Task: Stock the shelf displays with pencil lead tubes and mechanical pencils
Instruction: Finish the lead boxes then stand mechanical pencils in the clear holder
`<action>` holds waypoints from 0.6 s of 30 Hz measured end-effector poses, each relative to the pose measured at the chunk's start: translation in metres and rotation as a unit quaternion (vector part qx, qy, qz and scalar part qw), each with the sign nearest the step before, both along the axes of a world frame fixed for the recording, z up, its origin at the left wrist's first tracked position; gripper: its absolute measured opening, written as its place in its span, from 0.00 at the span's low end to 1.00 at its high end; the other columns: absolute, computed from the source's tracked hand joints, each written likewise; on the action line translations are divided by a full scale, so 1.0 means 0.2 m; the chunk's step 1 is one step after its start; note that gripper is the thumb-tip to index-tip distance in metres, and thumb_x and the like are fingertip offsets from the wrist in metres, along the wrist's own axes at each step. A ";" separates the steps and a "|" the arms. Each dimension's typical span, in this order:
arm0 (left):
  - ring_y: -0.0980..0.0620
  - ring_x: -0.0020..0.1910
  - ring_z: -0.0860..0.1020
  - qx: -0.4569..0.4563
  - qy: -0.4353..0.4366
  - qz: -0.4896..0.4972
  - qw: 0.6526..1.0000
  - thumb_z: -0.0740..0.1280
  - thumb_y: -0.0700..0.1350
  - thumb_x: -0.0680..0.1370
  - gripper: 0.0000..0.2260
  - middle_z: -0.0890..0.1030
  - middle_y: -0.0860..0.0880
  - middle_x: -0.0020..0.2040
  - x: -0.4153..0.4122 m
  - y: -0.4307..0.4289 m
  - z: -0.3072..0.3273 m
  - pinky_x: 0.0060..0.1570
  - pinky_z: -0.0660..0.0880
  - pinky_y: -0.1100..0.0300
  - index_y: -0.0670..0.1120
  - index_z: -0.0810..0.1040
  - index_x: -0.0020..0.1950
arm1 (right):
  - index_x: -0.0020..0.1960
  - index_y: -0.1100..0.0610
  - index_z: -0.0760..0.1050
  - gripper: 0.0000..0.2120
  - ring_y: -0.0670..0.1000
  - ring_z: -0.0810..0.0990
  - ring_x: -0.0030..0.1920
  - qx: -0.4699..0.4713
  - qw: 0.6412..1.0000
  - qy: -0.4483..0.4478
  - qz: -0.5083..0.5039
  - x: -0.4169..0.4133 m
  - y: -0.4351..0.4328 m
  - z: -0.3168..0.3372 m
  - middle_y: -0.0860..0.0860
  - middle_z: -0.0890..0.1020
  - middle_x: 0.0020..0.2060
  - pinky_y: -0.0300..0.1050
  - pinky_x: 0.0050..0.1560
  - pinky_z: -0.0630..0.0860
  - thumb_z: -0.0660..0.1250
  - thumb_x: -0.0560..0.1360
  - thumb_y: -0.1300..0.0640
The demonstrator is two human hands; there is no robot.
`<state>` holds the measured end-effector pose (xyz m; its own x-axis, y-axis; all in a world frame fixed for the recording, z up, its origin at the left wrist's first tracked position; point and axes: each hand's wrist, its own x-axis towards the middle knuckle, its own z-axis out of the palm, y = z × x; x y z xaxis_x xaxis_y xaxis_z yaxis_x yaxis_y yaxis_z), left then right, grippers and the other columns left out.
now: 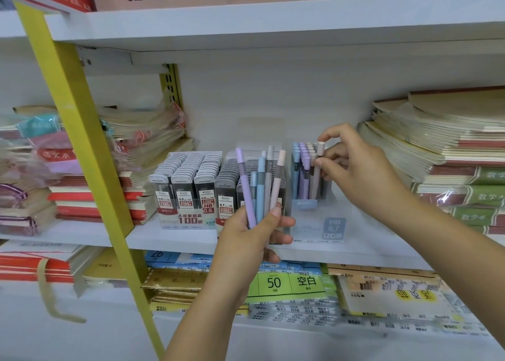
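My left hand (255, 233) grips a fan of several pastel mechanical pencils (259, 185), purple, blue, grey and pink, held upright in front of the shelf. My right hand (352, 166) pinches one beige-grey mechanical pencil (317, 169) that stands in the clear pencil display box (314, 218), among blue and purple pencils. To the left stands a display of pencil lead tubes (188, 185) in rows, with a second lead tube display (228, 185) partly hidden behind the pencils in my left hand.
Stacks of notebooks (448, 147) fill the shelf's right side and more exercise books (68, 191) the left. A yellow ladder rail (82, 147) slants across the left. Paper packs (289, 284) lie on the lower shelf. The white shelf board (175, 237) runs below the displays.
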<state>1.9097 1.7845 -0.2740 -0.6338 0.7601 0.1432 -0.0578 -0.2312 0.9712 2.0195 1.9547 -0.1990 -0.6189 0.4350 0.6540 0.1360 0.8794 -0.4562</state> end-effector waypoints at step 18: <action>0.56 0.36 0.83 -0.004 -0.001 0.001 1.000 0.68 0.46 0.81 0.08 0.88 0.49 0.45 0.00 0.00 0.00 0.26 0.74 0.65 0.46 0.79 0.58 | 0.51 0.40 0.66 0.15 0.43 0.82 0.38 -0.014 1.000 -0.017 0.000 0.01 0.00 0.02 0.46 0.82 0.37 0.51 0.45 0.82 0.68 0.77 0.56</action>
<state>1.9100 1.7844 -0.2736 -0.6352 0.7603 0.1361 -0.0585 -0.2231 0.9730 2.0211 1.9546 -0.1941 -0.6409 0.4529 0.6199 0.1510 0.8660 -0.4766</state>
